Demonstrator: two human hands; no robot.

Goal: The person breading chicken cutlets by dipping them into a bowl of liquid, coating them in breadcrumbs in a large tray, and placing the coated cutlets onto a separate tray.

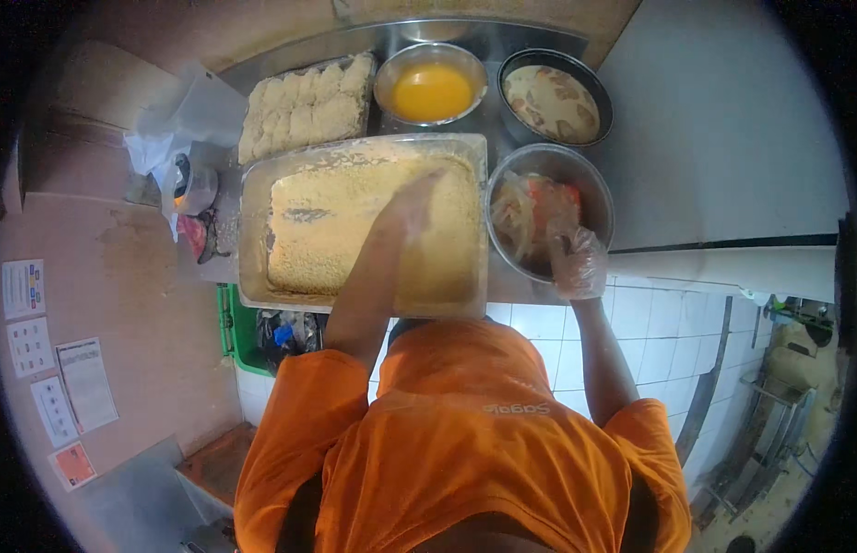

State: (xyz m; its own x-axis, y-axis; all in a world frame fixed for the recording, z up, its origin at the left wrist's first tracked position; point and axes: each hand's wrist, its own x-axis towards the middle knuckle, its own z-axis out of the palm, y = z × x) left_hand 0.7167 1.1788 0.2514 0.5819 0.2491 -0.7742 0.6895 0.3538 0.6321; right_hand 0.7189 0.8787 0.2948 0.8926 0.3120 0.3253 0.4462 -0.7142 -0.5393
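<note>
My left hand (421,204), blurred, is over the right part of a large clear plastic tub (362,307) of pale breadcrumbs (324,242); its fingers are hard to make out. In a clear thin plastic glove, my right hand (579,259) reaches over the near right rim of a deep round bowl (496,245). Its fingertips are beside a red and clear plastic package (554,204) and a crumpled clear bag (515,214) inside; whether they grip either is unclear. Dark patches of the tub's bottom show through the crumbs.
Behind the tub stand a tray of crumb-coated pieces (307,104), a steel bowl of yellow liquid (432,90) and a dark round pan of pale batter with pieces (553,104). A plastic container (196,190) stands left, a green crate (245,339) below. A grey panel (719,131) rises at right.
</note>
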